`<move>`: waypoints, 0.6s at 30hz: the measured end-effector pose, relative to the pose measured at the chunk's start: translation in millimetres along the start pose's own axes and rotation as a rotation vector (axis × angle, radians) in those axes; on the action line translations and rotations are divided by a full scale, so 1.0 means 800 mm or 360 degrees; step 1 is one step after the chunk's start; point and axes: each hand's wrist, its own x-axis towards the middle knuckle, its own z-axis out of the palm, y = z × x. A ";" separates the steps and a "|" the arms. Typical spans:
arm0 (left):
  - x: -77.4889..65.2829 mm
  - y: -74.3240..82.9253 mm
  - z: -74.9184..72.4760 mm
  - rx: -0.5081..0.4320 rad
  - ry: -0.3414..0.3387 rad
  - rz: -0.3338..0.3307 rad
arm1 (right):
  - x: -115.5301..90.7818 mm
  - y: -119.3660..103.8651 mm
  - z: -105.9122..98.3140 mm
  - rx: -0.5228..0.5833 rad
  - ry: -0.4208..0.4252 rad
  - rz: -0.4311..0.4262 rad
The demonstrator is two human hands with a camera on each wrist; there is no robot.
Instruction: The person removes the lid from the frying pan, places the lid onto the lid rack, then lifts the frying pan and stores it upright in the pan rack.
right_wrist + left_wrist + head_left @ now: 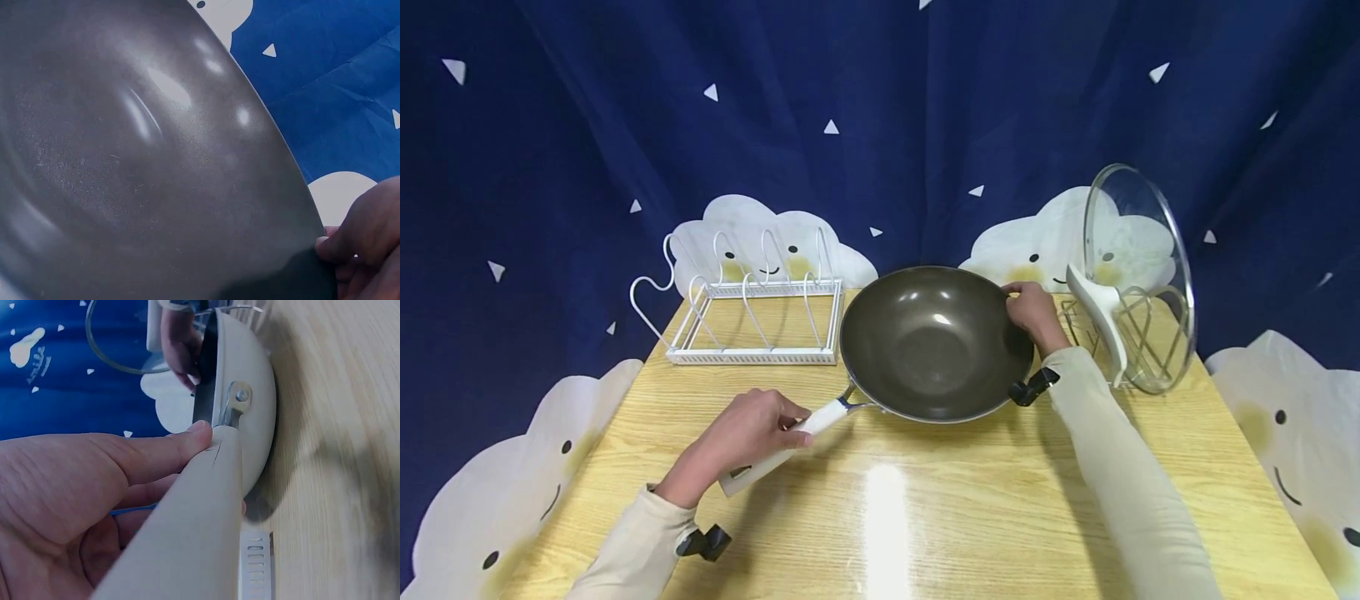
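A wok with a dark inside and a cream outside is in the middle of the head view. My left hand grips its cream handle; in the left wrist view the thumb lies along the handle near the metal bracket. At the wok's right rim my right hand pinches the edge, and the right wrist view shows the thumb on the inner side. Whether the wok's base touches the table cannot be told.
Left of the wok stands a white wire rack with several upright loops. On the right, a glass lid with a cream handle stands upright in a wire rack. Behind the wooden table hangs a dark blue curtain.
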 end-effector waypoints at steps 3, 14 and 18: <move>-0.001 0.003 0.002 -0.0032 -0.0008 -0.0007 | 0.002 0.001 -0.001 0.0003 -0.0014 -0.0005; -0.004 0.015 0.013 -0.0091 -0.0016 0.0018 | 0.020 -0.003 0.002 0.0018 -0.0003 -0.0067; -0.005 0.023 0.020 -0.0108 0.0002 -0.0009 | 0.026 -0.006 0.002 0.0060 -0.0031 -0.0034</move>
